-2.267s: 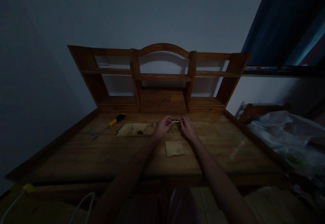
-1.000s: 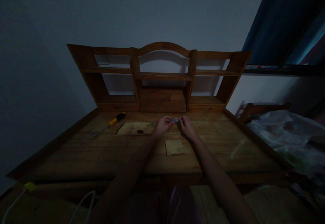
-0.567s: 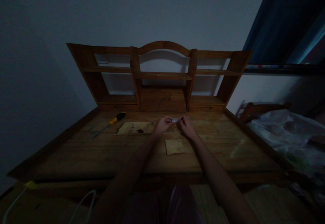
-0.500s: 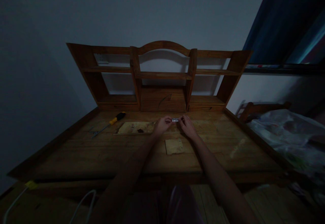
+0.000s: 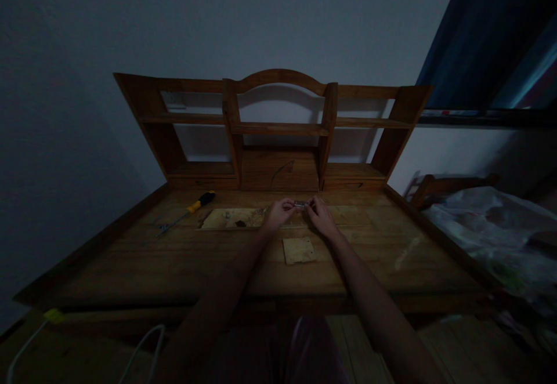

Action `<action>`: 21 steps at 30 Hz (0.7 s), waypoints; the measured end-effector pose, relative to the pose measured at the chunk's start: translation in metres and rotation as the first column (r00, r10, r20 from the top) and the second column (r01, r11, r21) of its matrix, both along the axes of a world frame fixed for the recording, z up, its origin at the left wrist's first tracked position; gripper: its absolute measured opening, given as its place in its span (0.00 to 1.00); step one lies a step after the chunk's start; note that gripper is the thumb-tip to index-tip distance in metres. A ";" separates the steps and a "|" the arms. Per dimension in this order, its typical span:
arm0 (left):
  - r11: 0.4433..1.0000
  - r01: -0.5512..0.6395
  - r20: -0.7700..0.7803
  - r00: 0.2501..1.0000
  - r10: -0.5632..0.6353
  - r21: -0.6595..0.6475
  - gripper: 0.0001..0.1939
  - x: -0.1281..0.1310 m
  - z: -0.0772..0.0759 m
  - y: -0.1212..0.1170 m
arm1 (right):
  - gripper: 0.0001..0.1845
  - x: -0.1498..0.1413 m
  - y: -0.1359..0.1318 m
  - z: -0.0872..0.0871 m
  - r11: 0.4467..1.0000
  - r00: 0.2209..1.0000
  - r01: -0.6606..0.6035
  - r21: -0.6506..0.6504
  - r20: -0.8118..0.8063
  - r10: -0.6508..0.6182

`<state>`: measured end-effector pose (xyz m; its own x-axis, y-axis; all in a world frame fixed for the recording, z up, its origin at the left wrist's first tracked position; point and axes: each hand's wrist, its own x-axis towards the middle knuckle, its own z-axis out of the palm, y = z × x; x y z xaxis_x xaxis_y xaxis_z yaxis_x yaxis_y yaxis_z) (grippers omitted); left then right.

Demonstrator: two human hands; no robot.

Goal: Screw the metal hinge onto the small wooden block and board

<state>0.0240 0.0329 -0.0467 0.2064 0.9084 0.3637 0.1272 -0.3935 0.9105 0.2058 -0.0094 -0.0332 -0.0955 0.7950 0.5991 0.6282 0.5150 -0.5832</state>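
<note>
Between my two hands is a small metal plate, perhaps a hinge (image 5: 300, 204), too small and dark to make out its exact kind. The fingers of my left hand (image 5: 279, 213) pinch its left end. At its right end, the fingertips of my right hand (image 5: 319, 214) are closed on it too. Just below my hands a thin square piece of wood (image 5: 299, 250) lies flat on the desk. A long pale strip of bare, damaged wood (image 5: 221, 219) runs across the desktop behind and left of my left hand.
A screwdriver (image 5: 191, 208) with a yellow and black handle lies at left, small metal pieces (image 5: 162, 228) beside its tip. A wooden shelf unit (image 5: 281, 130) rises at the desk's back. Plastic bags (image 5: 491, 221) sit to the right; a white cable (image 5: 145, 343) hangs at front left.
The metal plate has tilted slightly between my fingers and looks less bright. Both hands stay in nearly the same place.
</note>
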 end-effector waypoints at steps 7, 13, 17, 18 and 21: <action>1.000 0.005 0.007 1.000 -0.005 -0.011 0.10 -0.002 -0.005 0.006 | 0.06 -0.003 -0.002 0.001 1.000 1.000 0.003 0.012 0.030 -0.003; 0.999 0.028 0.044 0.999 -0.027 -0.022 0.08 -0.003 0.004 0.001 | 0.05 -0.004 0.001 -0.002 0.999 0.999 -0.017 0.032 0.043 0.016; 0.998 0.036 0.066 0.997 -0.034 -0.042 0.09 -0.003 0.009 -0.003 | 0.06 -0.005 0.001 -0.001 0.999 0.999 -0.014 0.041 0.047 0.013; 0.998 0.040 0.071 0.997 -0.036 -0.044 0.10 -0.003 0.010 -0.003 | 0.05 -0.005 0.001 -0.001 0.999 0.999 -0.013 0.047 0.047 0.010; 0.998 0.048 0.082 0.996 -0.044 -0.048 0.10 -0.003 0.012 -0.005 | 0.05 -0.006 0.000 0.001 0.997 0.999 -0.031 0.077 0.042 0.028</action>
<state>0.0212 0.0281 -0.0347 0.2201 0.9160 0.3354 0.0348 -0.3510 0.9357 0.1999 -0.0099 -0.0325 -0.1443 0.7423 0.6543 0.6346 0.5768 -0.5144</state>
